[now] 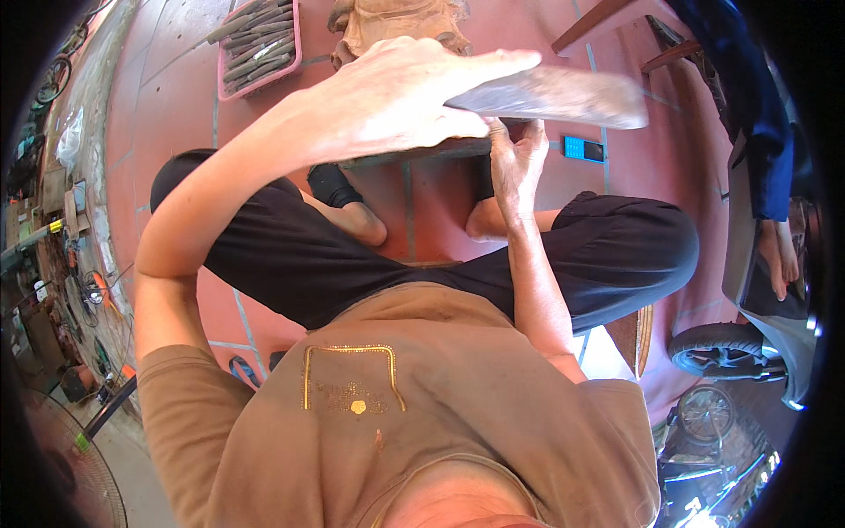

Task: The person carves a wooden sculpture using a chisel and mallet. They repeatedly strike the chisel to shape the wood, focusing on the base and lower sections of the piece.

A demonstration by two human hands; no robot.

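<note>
My left hand (396,92) reaches across from the left, its fingers closed round one end of a flat, worn wooden club (563,95). The club points right, and its far end is smeared by motion. Just under it is my right hand (518,172), thumb and fingers drawn together at the end of a dark wooden board (418,153). What those fingers grip is hidden behind the club. Beyond my left hand lies a carved block of light brown wood (400,22), partly cut off by the top edge of the view.
A pink basket (221,62) full of chisel-like tools (260,44) stands at the far left on red floor tiles. Right of my right hand lies a blue mobile phone (584,149). Wooden furniture legs (598,26) are at the far right; a fan (79,466) stands at lower left.
</note>
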